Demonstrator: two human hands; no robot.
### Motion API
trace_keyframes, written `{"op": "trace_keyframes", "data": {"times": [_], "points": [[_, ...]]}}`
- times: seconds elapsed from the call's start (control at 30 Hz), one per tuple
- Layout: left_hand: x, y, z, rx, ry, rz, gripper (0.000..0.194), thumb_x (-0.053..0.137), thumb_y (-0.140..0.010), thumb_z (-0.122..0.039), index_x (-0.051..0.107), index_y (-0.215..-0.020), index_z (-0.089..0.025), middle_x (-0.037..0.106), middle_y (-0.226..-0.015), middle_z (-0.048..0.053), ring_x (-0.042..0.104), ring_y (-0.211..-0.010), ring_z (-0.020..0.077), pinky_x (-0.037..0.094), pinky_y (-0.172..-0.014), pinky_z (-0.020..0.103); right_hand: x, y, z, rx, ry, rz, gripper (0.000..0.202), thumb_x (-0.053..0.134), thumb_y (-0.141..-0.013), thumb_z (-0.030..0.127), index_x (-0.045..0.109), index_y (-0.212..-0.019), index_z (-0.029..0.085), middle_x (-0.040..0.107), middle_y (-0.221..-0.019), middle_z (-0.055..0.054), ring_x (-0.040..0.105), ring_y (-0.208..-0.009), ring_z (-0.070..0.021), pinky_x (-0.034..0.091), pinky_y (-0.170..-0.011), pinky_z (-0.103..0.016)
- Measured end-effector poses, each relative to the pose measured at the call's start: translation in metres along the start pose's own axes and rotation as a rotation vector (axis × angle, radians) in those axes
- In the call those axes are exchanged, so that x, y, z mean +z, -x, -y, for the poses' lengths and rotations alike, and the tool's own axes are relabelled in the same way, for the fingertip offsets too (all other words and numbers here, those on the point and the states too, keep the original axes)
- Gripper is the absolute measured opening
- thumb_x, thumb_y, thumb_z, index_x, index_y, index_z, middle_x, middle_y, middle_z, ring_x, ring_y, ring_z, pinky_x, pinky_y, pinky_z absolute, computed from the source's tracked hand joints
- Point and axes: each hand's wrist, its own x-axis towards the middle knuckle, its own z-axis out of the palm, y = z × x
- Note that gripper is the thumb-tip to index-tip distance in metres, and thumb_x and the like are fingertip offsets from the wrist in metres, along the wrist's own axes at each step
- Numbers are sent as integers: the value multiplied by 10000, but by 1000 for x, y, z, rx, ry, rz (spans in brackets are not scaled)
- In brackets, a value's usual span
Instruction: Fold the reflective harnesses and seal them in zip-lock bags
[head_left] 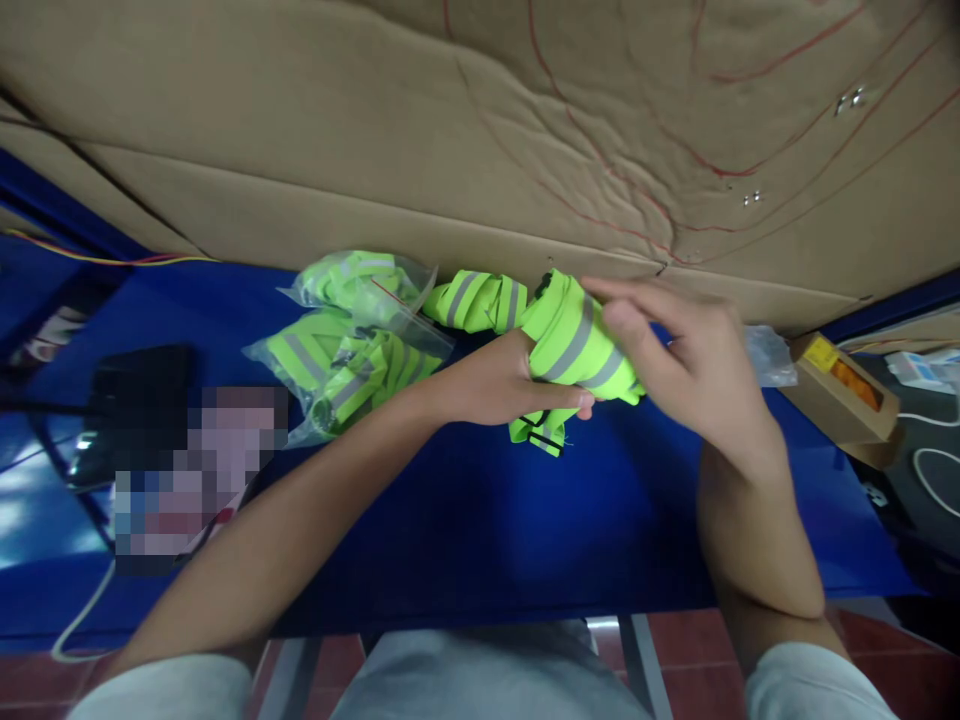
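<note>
A rolled-up neon-green reflective vest (574, 335) with grey stripes is held above the blue table. My left hand (510, 385) grips it from below and the left, thumb along its near side. A loose end with black edging hangs under that hand. My right hand (694, 350) is closed against the roll's right end, thumb and fingers bent; its fingertips are partly hidden. Behind my left hand lies another rolled vest (480, 302). To its left are two clear plastic bags, a rear bag (352, 275) and a front bag (330, 370), both with green striped vests inside.
A cardboard wall (337, 130) with red wires rises behind the blue table (480, 530). An open cardboard box (844, 395) and a clear plastic bag (771, 355) sit at right. A black device (139, 400) and a pixelated item (202, 470) lie at left.
</note>
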Motion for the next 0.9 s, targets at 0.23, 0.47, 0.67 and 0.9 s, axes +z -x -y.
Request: {"op": "trace_keyframes", "data": {"times": [0.23, 0.47, 0.67, 0.9], "points": [[-2, -1, 2, -27, -3, 1, 151, 822, -851, -326, 803, -865, -176, 818, -885, 40, 765, -842, 194, 599, -770, 281, 9, 1, 7, -41, 197, 190, 557, 661, -978, 590, 673, -1352, 176, 784, -1204, -124, 757, -1060, -318, 559, -891, -398], [3, 0, 6, -305, 504, 79, 489, 953, -717, -476, 796, -1053, -158, 829, -994, 105, 796, -937, 245, 641, -880, 366, 10, -6, -1, 54, 159, 36, 357, 642, -1004, 539, 734, -998, 194, 738, -801, -33, 680, -724, -203, 448, -695, -310], [21, -2, 9, -285, 468, -15, 453, 980, -669, -305, 790, -1050, -150, 814, -1063, 87, 775, -1004, 247, 603, -986, 390, 5, -7, -4, 128, 46, -113, 320, 692, -974, 500, 721, -857, 204, 715, -767, -15, 637, -691, -178, 445, -666, -313], [3, 1, 22, -306, 370, 195, 548, 925, -741, -317, 743, -1232, -157, 781, -1227, 118, 724, -1179, 295, 576, -1034, 430, -6, -8, -8, 130, -59, -123, 307, 739, -946, 479, 753, -818, 199, 676, -709, 9, 585, -658, -143, 442, -627, -289]]}}
